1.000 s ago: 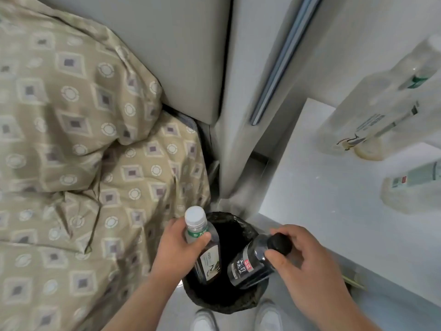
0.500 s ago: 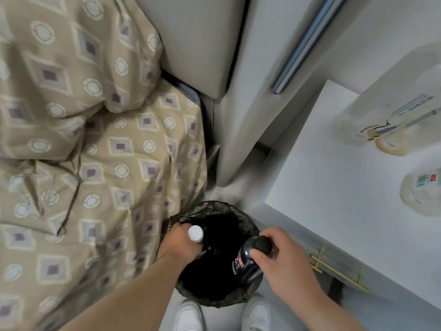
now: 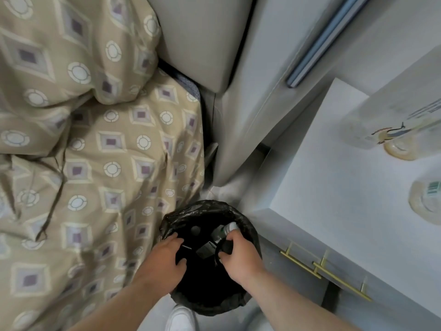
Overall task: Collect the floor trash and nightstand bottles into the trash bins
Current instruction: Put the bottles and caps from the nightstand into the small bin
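Black-lined bin (image 3: 248, 225) | left hand (image 3: 164, 256) fingers released | right hand (image 3: 241, 259) grasping dark bottle (image 3: 225, 247) | white-capped bottle (image 3: 226, 229) binned | surface (image 3: 346, 177) bottles (image 3: 391, 120) remain

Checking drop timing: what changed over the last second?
The left hand let go of the white-capped clear bottle, which now lies inside the black-lined trash bin. The right hand lowered the black-capped dark bottle into the bin, still gripping it. The clear bottles on the white nightstand stayed put.
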{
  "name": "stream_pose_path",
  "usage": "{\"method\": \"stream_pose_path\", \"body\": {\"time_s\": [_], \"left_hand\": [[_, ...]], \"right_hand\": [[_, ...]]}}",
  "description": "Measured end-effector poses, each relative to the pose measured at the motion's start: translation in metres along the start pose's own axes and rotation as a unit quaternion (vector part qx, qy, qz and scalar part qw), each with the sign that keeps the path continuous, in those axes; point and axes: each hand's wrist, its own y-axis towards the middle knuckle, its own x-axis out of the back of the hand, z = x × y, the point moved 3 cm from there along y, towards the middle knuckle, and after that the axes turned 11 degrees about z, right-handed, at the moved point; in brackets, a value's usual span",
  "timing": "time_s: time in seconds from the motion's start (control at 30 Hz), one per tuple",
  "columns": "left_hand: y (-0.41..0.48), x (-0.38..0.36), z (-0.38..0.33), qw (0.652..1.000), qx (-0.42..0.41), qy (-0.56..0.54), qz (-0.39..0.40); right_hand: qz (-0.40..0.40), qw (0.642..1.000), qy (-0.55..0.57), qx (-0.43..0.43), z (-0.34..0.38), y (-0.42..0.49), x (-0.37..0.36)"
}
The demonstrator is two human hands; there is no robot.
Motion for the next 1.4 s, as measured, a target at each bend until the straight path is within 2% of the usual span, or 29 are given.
{"method": "stream_pose_path", "body": {"time_s": [0.2,0.33,0.43,0.57,0.63,0.73,0.8,0.9,0.97,1.03,1.1,1.17,1.27,1.4], "left_hand": [[-0.013,0.005,0.009,0.998,-0.013,-0.015,0.056],[-0.032,0.027,-0.015,0.998,-0.036,-0.028,0.033],[-0.054,0.051,-0.063,0.997,-0.052,-0.061,0.002],[-0.088,0.075,-0.144,0.978,-0.088,-0.177,-0.071],[-0.107,0.087,-0.193,0.959,-0.119,-0.234,-0.106],[-0.129,0.098,-0.266,0.930,-0.183,-0.286,-0.143],[-0.140,0.106,-0.314,0.914,-0.234,-0.287,-0.166],[-0.145,0.120,-0.380,0.903,-0.289,-0.259,-0.186],[-0.137,0.130,-0.414,0.905,-0.292,-0.235,-0.199],[-0.125,0.142,-0.440,0.912,-0.283,-0.209,-0.211],[-0.113,0.154,-0.463,0.916,-0.286,-0.170,-0.227],[-0.103,0.160,-0.477,0.921,-0.278,-0.145,-0.231],[-0.087,0.162,-0.488,0.932,-0.273,-0.136,-0.195],[-0.068,0.156,-0.488,0.930,-0.296,-0.147,-0.161]], "right_hand": [[0.018,0.995,0.088,-0.036,-0.001,0.024,-0.010],[0.004,0.989,0.147,-0.022,0.008,-0.005,0.004],[0.002,0.982,0.187,0.016,0.016,-0.049,0.032],[-0.019,0.963,0.262,0.058,0.010,-0.129,0.095],[-0.067,0.947,0.306,0.077,-0.001,-0.174,0.132],[-0.154,0.901,0.381,0.137,-0.020,-0.240,0.182],[-0.246,0.856,0.424,0.167,-0.034,-0.275,0.212],[-0.419,0.779,0.430,0.181,-0.057,-0.309,0.257],[-0.494,0.740,0.418,0.186,-0.064,-0.320,0.283],[-0.536,0.719,0.405,0.178,-0.069,-0.321,0.306],[-0.529,0.727,0.406,0.163,-0.074,-0.310,0.326],[-0.481,0.755,0.417,0.156,-0.076,-0.296,0.340],[-0.460,0.789,0.380,0.144,-0.078,-0.283,0.353],[-0.456,0.805,0.354,0.136,-0.084,-0.274,0.356]]}}
